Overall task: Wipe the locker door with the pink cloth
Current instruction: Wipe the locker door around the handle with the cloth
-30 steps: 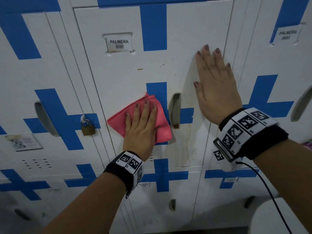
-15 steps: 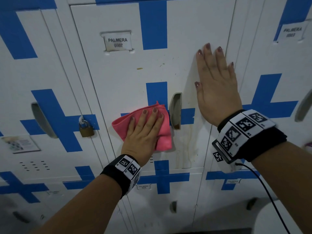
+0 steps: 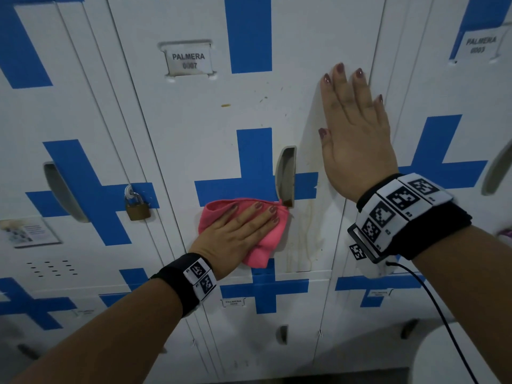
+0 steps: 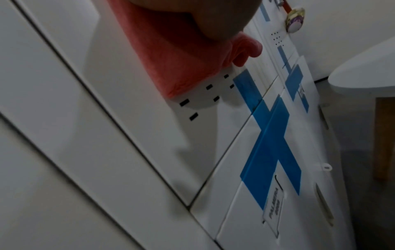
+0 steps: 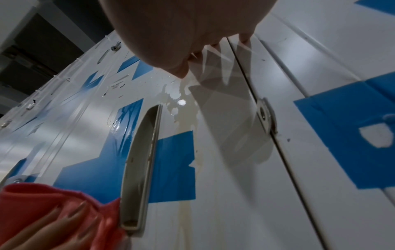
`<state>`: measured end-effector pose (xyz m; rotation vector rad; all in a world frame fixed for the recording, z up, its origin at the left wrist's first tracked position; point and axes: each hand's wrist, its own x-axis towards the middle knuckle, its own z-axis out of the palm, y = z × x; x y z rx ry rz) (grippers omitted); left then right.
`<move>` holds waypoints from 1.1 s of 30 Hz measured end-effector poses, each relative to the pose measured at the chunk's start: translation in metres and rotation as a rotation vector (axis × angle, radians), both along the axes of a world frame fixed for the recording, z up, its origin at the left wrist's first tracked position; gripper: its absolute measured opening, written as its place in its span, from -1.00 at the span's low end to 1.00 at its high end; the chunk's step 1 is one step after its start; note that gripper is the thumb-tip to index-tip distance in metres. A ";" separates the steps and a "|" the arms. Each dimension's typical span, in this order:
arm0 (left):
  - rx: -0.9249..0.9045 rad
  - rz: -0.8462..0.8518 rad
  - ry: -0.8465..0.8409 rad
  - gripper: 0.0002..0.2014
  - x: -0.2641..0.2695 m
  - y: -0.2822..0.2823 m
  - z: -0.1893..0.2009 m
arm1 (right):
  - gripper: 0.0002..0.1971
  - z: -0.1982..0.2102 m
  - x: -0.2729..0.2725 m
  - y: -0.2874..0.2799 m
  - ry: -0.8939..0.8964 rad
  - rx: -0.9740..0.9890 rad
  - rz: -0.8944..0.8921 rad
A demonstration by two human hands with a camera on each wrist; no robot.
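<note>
The left hand lies flat on the pink cloth, fingers straight and slightly spread, pressing it against the locker door. The cloth sits on the lower part of the door, just below the horizontal bar of the blue cross; its upper right corner touches the bottom end of the recessed handle. In the left wrist view the cloth's lower edge partly covers the vent slots.

The right hand is pressed palm-flat, fingers straight and close together, on the door's right edge above and beside the handle; the fingertips reach the seam with the neighbouring locker.

Yellowish streaks run down the door below the handle, to the right of the cloth. In the right wrist view a glossy patch, possibly wet, lies above the handle.

The label holder reads "PALMERA". A brass padlock hangs on the locker to the left.
</note>
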<state>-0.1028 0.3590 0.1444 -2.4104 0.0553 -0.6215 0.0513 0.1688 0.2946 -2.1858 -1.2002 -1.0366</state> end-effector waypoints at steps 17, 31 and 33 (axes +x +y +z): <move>0.048 -0.053 0.283 0.25 -0.021 0.005 -0.001 | -0.36 0.004 -0.001 -0.006 0.012 -0.049 -0.008; -1.813 -0.266 -1.044 -0.76 -0.032 -0.090 0.082 | -0.36 0.005 -0.005 -0.004 0.042 -0.059 -0.006; -1.716 -0.318 -1.147 -0.72 -0.032 -0.090 0.099 | -0.35 0.005 -0.005 -0.005 0.046 -0.059 -0.008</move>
